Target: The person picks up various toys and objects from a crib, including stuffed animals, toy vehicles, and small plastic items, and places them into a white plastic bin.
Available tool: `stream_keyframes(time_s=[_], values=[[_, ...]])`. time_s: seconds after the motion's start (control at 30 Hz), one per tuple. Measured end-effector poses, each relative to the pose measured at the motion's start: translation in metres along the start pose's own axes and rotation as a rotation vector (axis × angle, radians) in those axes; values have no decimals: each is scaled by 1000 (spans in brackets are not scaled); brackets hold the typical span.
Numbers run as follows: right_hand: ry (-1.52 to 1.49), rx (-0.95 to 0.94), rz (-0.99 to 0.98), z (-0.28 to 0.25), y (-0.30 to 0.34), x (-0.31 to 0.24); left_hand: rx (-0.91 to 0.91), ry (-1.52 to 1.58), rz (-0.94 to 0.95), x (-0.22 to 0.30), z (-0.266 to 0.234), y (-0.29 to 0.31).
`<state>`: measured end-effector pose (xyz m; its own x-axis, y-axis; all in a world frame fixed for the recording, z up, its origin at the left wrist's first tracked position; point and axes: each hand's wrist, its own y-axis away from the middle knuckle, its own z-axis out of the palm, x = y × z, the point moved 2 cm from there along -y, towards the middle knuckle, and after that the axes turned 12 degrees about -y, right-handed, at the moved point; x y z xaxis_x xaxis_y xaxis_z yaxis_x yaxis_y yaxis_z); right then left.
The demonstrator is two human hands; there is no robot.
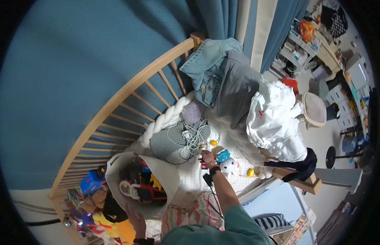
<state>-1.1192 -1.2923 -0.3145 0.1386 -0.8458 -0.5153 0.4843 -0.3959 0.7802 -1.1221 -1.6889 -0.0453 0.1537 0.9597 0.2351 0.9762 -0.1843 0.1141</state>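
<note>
My right hand (208,158), with a dark band on its wrist, reaches down into the wooden crib. Its fingers are bent together over small coloured things, and what they hold is too small to make out. Close beside it lie a small red and black piece (204,165), a teal toy (223,155), a white round plush toy (228,165) and a yellow toy (213,143). My left hand (135,219) rests with spread fingers against the lower side of a tilted white bin (170,183). Inside the bin are red, black and yellow toys (156,182).
A tangle of white cables (195,136) lies on a grey cushion (160,143) by the braided bumper (169,116). Clothes (275,118) hang over the crib's far right rail. Plush toys (100,198) are heaped left of the bin. A black cable (215,196) runs below my right forearm.
</note>
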Motion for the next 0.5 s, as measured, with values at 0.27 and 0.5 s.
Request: stream_keyframes(time_s=[0.27, 0.5], values=[[-493, -8, 18, 77, -68, -22, 102, -71, 187, 3, -15, 30], [-464, -356, -4, 153, -56, -59, -3, -123, -60, 0, -10, 21]])
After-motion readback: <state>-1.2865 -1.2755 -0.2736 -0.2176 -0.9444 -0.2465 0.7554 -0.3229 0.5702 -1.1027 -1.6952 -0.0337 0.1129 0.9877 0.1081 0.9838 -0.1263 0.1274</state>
